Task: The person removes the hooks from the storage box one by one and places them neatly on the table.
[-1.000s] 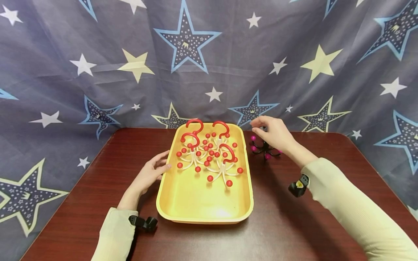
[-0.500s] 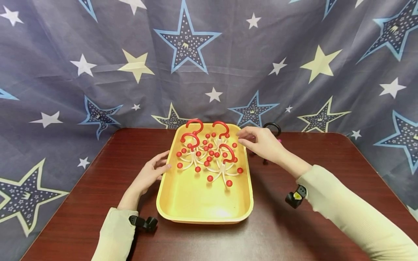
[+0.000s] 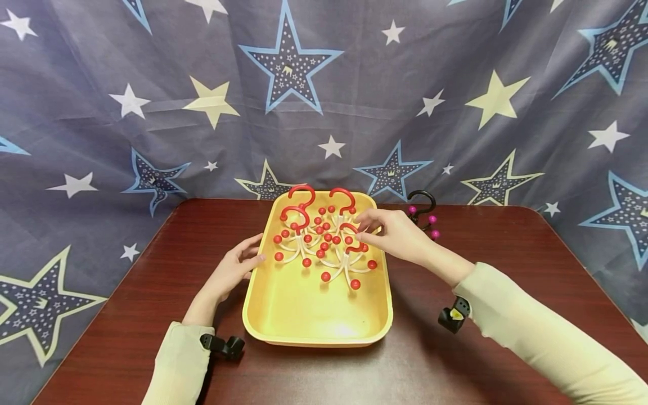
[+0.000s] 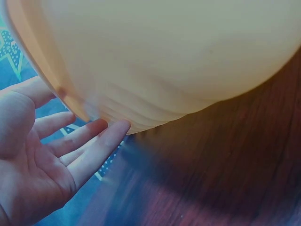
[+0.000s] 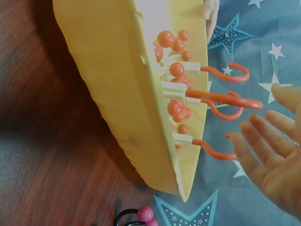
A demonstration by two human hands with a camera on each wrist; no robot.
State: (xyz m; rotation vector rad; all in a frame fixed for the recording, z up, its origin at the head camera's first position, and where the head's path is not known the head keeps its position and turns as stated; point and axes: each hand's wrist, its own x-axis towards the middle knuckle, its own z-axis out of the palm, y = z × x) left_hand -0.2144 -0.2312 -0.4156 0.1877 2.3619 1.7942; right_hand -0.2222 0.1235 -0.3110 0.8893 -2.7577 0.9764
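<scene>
A dark star-printed curtain (image 3: 349, 73) is forming the background. Before it, a reddish-brown table (image 3: 314, 377) is supporting a yellow tray (image 3: 309, 301), which is standing lengthwise at the centre and bearing most of the objects.

The two hands are lying apart, on opposite sides of the tray. The left hand (image 3: 233, 270) is steadying the left wall: its thumb is lying over the rim, its other fingers are extending loosely along the outside, and no firm grasp is showing. The right hand (image 3: 400, 230) is hovering over the right rim, fingers spread and holding nothing; whether a fingertip is touching a hook cannot be told.

Four red-hooked hangers with white arms are occupying the tray's far part: rear left (image 3: 310, 197), rear right (image 3: 340, 218), front left (image 3: 300, 239) and front right (image 3: 346, 261). The right hand is partly covering the front-right one. A fifth hanger, black (image 3: 425, 211), is standing outside on the table, beyond the tray's right side.

As a judgement, the work is standing unfinished: four hangers are sitting together inside, the black one is remaining separate, and a grip on the front-right hook is still wanting.

Smallest, red balls (image 3: 355, 284) are tipping the white arms; magenta balls (image 3: 434, 234) are tipping the black ones.
</scene>
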